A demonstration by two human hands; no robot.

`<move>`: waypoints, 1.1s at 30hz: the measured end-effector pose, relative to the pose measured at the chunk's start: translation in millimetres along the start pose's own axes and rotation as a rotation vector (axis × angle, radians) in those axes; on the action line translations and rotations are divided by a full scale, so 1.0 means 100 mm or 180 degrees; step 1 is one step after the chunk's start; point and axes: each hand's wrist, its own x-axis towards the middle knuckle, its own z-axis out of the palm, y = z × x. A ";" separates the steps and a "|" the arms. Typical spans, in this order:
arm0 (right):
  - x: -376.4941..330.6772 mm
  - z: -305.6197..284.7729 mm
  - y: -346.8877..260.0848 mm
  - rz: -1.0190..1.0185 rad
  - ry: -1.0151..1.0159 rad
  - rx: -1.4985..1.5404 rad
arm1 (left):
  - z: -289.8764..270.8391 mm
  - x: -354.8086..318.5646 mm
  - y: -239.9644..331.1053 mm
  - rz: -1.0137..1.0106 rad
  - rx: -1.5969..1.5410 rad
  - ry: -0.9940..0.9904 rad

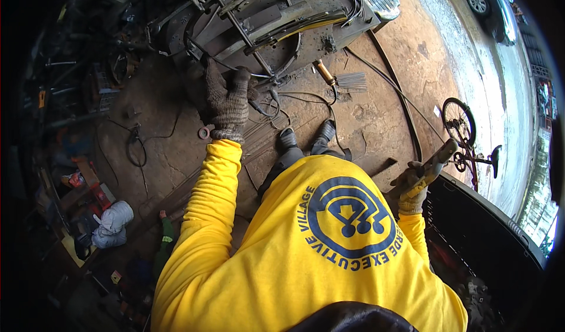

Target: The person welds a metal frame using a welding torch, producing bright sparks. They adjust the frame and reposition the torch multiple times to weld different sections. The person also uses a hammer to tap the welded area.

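Observation:
My left hand (228, 102), in a grey-brown knit glove, reaches forward to the near edge of a cluttered metal worktable (318, 46). Its thumb and fingers stand apart, and I see nothing held between them. Dark metal and a cable lie just beyond the fingertips. Out to my right, my right hand (412, 188), also gloved, is closed around a long grey tool (441, 156) with a yellow part. Its exact kind does not show clearly. Curved metal strips and bars (265, 23) lie on the worktable.
An electrode holder (323, 72) with a tan handle lies beside thin welding rods (351, 82). Cables (394, 85) cross the floor. A bicycle (465, 132) and black bin-like panel (482, 220) stand right. A person's green sleeve (165, 243) shows lower left, near a grey-white bundle (112, 223).

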 end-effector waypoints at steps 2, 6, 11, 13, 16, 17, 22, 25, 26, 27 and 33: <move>-0.02 -0.02 -0.02 0.0046 -0.0121 0.0029 | -0.02 0.03 0.00 -0.0038 -0.0120 0.0130; -0.04 -0.03 0.05 0.0036 -0.0305 0.0137 | 0.00 0.06 0.04 0.0077 0.0189 0.0386; -0.09 0.15 0.03 0.0144 -0.0490 0.0189 | -0.11 0.14 -0.15 0.0241 0.0613 0.0532; -0.10 0.15 0.07 0.0183 -0.0524 0.0154 | -0.09 0.13 -0.12 0.0176 0.0704 0.0538; -0.08 0.17 0.09 0.0207 -0.0645 0.0221 | -0.11 0.16 -0.15 0.0348 0.0754 0.0554; -0.08 0.19 0.09 0.0212 -0.0682 0.0260 | -0.09 0.16 -0.15 0.0397 0.0583 0.0566; -0.08 0.31 0.02 0.0195 -0.0683 0.0069 | 0.04 0.07 0.03 -0.0141 -0.0033 0.0506; -0.05 0.35 0.02 0.0189 -0.0846 0.0176 | -0.06 0.10 -0.04 -0.0037 0.0110 0.0485; -0.04 0.37 0.03 0.0176 -0.0876 0.0211 | -0.05 0.12 -0.06 0.0042 0.0148 0.0497; -0.03 0.38 0.03 0.0186 -0.0892 0.0249 | -0.05 0.13 -0.07 0.0121 0.0187 0.0509; 0.04 0.43 0.10 0.0230 -0.1008 0.0396 | 0.01 0.09 0.02 0.0400 0.0373 0.0559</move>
